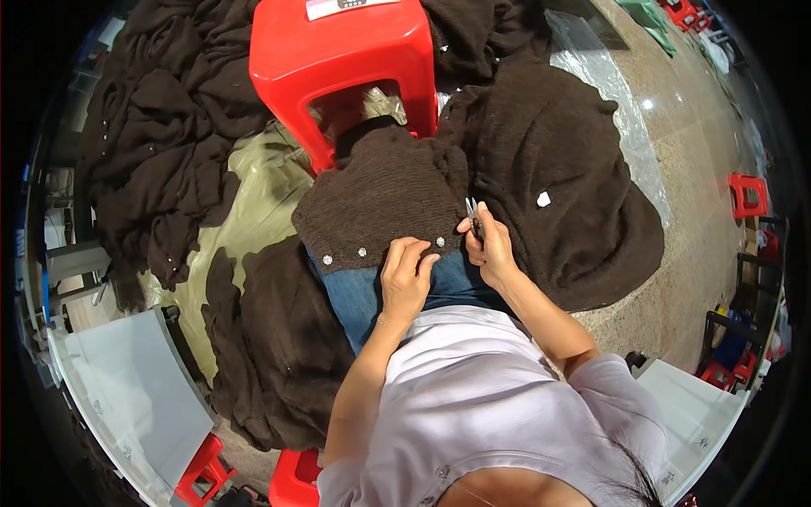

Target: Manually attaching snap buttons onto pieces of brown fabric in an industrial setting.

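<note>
A dark brown knitted garment (384, 198) lies over my lap, its near edge across my jeans (342, 291). Shiny, flower-like buttons run along that edge, among them a left one (328, 259), a middle one (362, 252) and a right one (440, 242). My left hand (404, 283) is closed on the edge between the middle and right buttons, and its fingers hide what lies beneath them. Beside the garment's right edge, my right hand (492, 247) grips small metal thread snips (472, 211), blades pointing away from me and slightly parted.
A red plastic stool (346, 51) stands just ahead, the garment reaching its front. Heaps of brown knitwear lie left (169, 127) and right (549, 152), the right one bearing a white scrap (543, 199). Yellowish plastic sheeting (262, 177) covers floor at left. White panels flank me (139, 380).
</note>
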`<move>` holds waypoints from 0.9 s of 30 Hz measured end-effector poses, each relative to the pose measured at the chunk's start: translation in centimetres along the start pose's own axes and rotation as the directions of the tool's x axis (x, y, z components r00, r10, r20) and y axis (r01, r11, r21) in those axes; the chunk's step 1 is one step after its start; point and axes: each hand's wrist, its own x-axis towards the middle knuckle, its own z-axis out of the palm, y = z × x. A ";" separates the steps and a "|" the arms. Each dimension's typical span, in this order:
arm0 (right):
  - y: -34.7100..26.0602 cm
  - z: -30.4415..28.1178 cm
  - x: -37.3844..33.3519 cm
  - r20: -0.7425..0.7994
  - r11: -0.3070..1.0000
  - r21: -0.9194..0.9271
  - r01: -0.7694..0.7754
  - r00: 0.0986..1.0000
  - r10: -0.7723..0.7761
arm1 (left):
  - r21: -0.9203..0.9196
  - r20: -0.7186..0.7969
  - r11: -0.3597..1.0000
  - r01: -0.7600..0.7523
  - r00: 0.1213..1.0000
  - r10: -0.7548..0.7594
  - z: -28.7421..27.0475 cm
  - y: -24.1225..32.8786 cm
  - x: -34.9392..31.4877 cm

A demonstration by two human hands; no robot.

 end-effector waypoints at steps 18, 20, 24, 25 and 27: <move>-0.1 0.6 -4.0 0.201 0.912 -0.405 -0.063 0.967 0.156 | -0.526 0.214 0.707 0.474 0.878 -0.429 0.5 -0.4 -0.1; 0.4 0.6 -3.7 0.205 0.907 -0.420 -0.043 0.969 0.141 | -0.536 0.219 0.699 0.474 0.877 -0.427 0.4 -0.3 -0.1; 0.6 1.1 -3.5 0.186 0.884 -0.467 -0.024 0.975 0.125 | -0.553 0.227 0.688 0.469 0.880 -0.418 0.3 -0.3 -0.2; 0.6 1.1 -3.4 0.188 0.884 -0.468 -0.023 0.974 0.125 | -0.553 0.229 0.688 0.469 0.880 -0.416 0.3 -0.4 -0.3; 0.6 1.2 -3.4 0.177 0.888 -0.460 -0.021 0.977 0.115 | -0.541 0.228 0.699 0.468 0.882 -0.413 0.3 -0.4 -0.4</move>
